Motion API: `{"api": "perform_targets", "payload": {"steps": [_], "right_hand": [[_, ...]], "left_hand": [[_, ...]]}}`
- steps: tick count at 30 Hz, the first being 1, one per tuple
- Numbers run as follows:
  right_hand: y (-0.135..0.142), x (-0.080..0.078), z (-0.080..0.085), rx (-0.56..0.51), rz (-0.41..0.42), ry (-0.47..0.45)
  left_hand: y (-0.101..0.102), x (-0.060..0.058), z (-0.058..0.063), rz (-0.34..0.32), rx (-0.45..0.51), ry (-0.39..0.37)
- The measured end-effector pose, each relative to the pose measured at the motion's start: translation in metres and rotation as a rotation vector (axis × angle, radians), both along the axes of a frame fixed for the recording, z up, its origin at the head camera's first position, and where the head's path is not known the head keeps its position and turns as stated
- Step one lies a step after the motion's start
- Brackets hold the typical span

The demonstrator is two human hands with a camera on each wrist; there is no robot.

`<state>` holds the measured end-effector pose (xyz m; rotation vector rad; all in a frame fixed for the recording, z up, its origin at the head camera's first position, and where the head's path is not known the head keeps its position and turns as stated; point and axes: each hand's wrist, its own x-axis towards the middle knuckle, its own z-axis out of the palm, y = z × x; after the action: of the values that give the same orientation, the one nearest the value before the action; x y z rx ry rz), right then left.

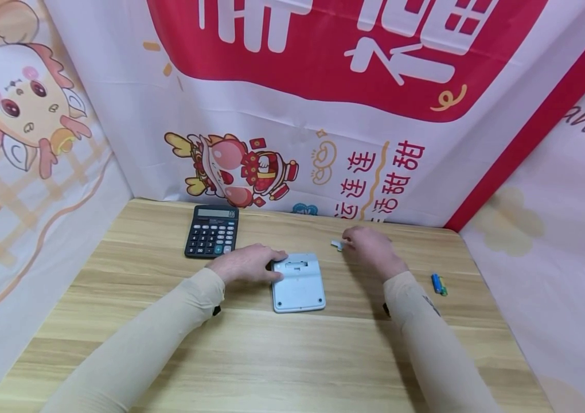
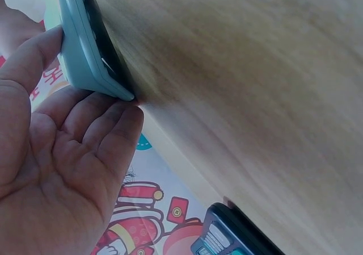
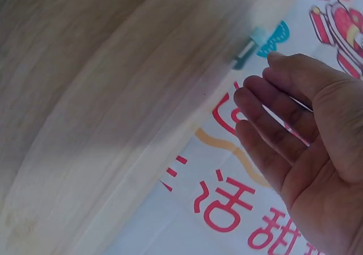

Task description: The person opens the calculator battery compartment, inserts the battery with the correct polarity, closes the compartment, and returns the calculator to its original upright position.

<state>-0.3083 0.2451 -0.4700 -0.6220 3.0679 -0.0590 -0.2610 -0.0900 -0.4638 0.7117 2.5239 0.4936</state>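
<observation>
A light blue calculator (image 1: pixel 299 287) lies face down on the table, its battery slot uncovered. My left hand (image 1: pixel 249 263) grips its far left corner, thumb on the back and the other fingers at the far edge; the left wrist view shows this hand (image 2: pixel 68 147) around the calculator's corner (image 2: pixel 79 62). Near the back of the table lies a small light blue battery cover (image 1: pixel 336 245). Just right of it is my right hand (image 1: pixel 370 248), fingertips close to the cover. In the right wrist view that hand (image 3: pixel 317 118) has loosely bent fingers with nothing between them.
A black calculator (image 1: pixel 212 230) lies face up at the back left. Two small batteries, one blue (image 1: pixel 436 283) and one green (image 1: pixel 444 286), lie together on the right. A printed cloth (image 1: pixel 313 143) hangs along the wooden table's (image 1: pixel 282 355) back edge.
</observation>
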Motion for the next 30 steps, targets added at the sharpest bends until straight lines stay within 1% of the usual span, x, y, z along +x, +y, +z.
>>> {"api": "perform_targets", "payload": {"steps": [6, 16, 23, 30], "right_hand": [[0.012, 0.004, 0.007, -0.128, -0.093, -0.041], [0.039, 0.011, 0.022, -0.219, -0.229, -0.098], [0.063, 0.016, 0.031, -0.3, -0.284, -0.138], [0.091, 0.021, 0.034, -0.366, -0.326, -0.167]], "left_hand": [[0.0, 0.0, -0.001, 0.002, 0.0, 0.004], [-0.001, 0.0, -0.002, -0.002, 0.007, 0.006], [-0.001, 0.0, -0.001, -0.001, 0.014, 0.0], [-0.001, 0.0, -0.001, -0.002, 0.016, -0.007]]}}
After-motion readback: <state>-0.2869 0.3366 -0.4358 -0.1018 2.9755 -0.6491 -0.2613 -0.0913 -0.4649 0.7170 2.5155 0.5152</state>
